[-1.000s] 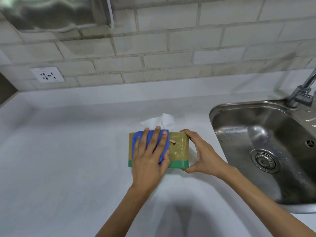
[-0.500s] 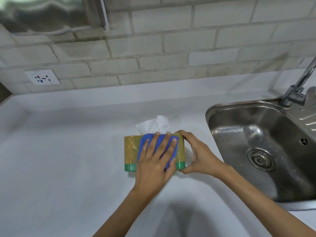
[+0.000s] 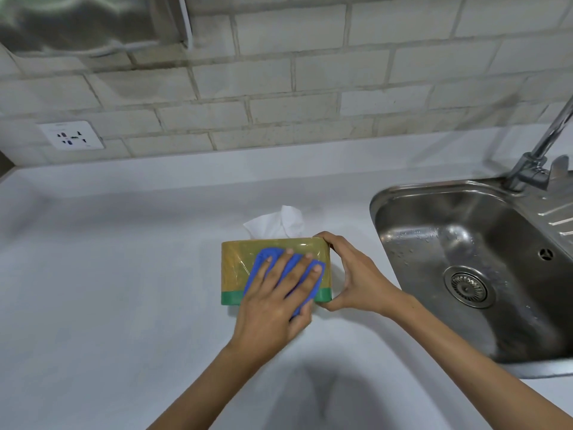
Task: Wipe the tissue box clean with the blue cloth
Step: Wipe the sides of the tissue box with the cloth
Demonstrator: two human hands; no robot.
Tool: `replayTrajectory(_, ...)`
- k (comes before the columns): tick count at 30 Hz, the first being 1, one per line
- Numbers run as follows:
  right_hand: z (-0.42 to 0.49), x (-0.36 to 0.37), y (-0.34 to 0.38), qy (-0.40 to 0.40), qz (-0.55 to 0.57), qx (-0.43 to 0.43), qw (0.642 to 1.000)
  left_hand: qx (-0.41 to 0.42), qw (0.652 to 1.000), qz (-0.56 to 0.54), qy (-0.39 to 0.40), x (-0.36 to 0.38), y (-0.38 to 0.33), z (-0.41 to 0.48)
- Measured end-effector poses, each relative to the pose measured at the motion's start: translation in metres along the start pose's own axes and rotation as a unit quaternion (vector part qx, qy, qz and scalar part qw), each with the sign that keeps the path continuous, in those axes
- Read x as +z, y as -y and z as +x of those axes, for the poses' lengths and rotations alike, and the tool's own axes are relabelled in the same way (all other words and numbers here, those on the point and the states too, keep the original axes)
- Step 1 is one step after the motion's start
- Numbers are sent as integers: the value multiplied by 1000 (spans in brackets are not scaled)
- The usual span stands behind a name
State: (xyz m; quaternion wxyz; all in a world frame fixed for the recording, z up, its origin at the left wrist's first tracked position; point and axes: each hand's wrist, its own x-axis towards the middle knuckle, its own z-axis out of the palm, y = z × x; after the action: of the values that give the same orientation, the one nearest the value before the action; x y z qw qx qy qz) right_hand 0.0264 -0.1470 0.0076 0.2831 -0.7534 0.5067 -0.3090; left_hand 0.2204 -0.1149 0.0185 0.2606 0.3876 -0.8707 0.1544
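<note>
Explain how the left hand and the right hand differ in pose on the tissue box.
The left hand lies flat, fingers straight, on the near face of the tissue box; the right hand curls round its right end. The left hand presses the blue cloth against it; the right hand grips it bare, without cloth. Both hands bear on the same box.

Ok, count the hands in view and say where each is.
2. The left hand presses the blue cloth on the tissue box; the right hand grips its right end.

Dim, soft-shadowed, seemingly warped edges.
</note>
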Motion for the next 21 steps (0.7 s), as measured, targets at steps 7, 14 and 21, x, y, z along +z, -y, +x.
replayTrajectory(7, 0, 3, 0, -8, 5, -2, 1000, -104, 994, -5, -18, -3, 9, 23)
replayTrajectory(14, -2, 0, 2, 6, 22, 8, 1000, -30, 999, -14, -3, 9, -9, 3)
replayTrajectory(21, -5, 3, 3, -8, 24, 14, 1000, -241, 970, -34, -25, -3, 23, -17)
